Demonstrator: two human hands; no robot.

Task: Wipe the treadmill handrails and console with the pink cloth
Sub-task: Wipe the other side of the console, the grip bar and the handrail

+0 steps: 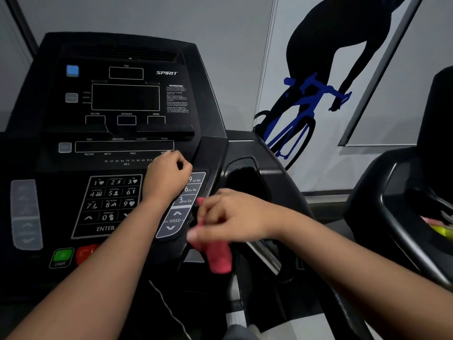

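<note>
Fingers: right hand [230, 217] grips crumpled pink cloth [215, 256] | left hand [166, 176] curled, empty, over black treadmill console [115, 133] keypad

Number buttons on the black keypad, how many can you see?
10: 1, 2, 3 in the top row, 4, 5, 6 below, 7, 8, 9 next, and 0 at the bottom. The left hand covers the keypad's right edge, perhaps hiding more.
</note>
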